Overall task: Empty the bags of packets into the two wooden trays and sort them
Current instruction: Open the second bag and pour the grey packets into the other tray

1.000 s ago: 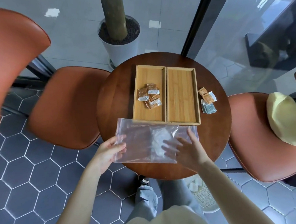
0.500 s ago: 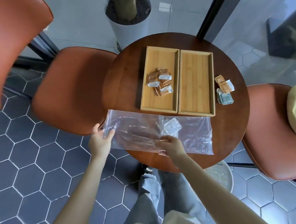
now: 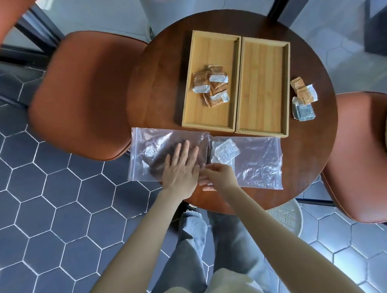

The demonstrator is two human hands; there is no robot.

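Two wooden trays stand side by side on the round table: the left tray [image 3: 203, 113] holds several brown and white packets [image 3: 211, 85], the right tray [image 3: 262, 82] holds nothing. Two clear plastic bags lie flat at the table's near edge. My left hand [image 3: 181, 167] presses flat, fingers spread, on the left bag [image 3: 151, 153]. My right hand [image 3: 217, 176] rests at the seam between the bags, at the right bag's [image 3: 257, 162] near-left corner. A white packet [image 3: 225, 152] lies in that bag's upper-left part.
Three loose packets [image 3: 303, 97] lie on the dark wooden table [image 3: 160, 80] to the right of the trays. Orange chairs stand at the left [image 3: 81, 94] and right [image 3: 360, 157]. A white planter [image 3: 167, 8] stands behind the table, and a white basket [image 3: 284, 215] on the floor.
The bags, held up before, now lie flat side by side on the table. My left hand moved from the left bag's edge onto its middle. My right hand slid right.
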